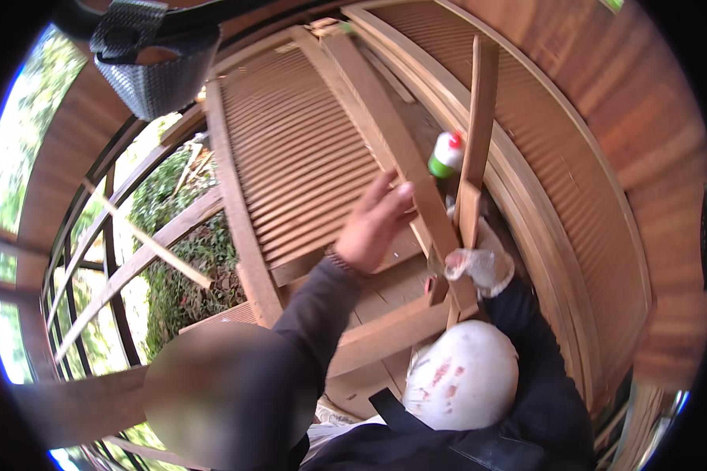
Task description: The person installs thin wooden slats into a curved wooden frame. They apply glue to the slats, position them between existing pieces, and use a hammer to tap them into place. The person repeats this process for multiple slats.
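While the left hand (369,229) spreads empty at centre, the gloved right hand (485,263) adjoins a plank (469,213), grip unclear. Bottle (445,155): upper centre-right.

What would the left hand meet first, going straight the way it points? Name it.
Probably the long wooden beam beside the slatted panel, just ahead of the left hand, though depth is unclear.

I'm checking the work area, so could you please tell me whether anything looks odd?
Reddish patches mark the white cloth near the bottom, perhaps stains or tears. Also, only the right hand wears a glove; the left hand is bare.
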`<state>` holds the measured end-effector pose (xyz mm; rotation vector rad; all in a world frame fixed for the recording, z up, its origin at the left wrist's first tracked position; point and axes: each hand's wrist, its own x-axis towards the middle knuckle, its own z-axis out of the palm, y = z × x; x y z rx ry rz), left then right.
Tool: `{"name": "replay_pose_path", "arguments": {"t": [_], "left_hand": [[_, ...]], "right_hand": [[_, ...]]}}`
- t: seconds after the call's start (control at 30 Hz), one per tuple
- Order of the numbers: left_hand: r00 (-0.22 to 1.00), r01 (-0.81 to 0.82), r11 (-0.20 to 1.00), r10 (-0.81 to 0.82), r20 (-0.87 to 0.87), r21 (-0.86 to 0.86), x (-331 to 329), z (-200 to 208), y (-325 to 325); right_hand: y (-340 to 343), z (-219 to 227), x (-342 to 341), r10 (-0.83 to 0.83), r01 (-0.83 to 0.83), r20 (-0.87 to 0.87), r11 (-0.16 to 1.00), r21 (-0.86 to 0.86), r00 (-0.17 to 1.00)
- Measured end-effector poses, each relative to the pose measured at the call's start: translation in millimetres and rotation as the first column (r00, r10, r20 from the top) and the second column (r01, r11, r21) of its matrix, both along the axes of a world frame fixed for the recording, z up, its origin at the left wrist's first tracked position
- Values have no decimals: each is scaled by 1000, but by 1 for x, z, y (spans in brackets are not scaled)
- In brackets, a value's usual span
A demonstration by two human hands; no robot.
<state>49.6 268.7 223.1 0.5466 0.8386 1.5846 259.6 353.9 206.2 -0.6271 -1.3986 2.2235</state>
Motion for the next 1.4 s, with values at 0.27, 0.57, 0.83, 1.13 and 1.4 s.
{"name": "replay_pose_path", "arguments": {"t": [0.27, 0.57, 0.83, 1.13, 1.4], "left_hand": [[994, -67, 997, 63, 88, 46, -11, 13, -38], [987, -149, 984, 154, 46, -97, -16, 4, -65], [926, -107, 994, 105, -362, 14, -46, -27, -78], [944, 108, 981, -50, -325, 162, -39, -6, -53], [766, 9, 997, 44, -641, 79, -12, -14, -16]], "right_hand": [[-41, -12, -56, 229, -261, 133, 907, 330, 964], [-55, -24, -56, 245, -278, 170, 938, 205, 954], [-33, 25, -100, -155, 195, -167, 945, 263, 974], [10, 55, -153, -281, 394, -302, 809, 436, 911], [-9, 89, -123, 9, 173, -339, 846, 504, 941]]}}
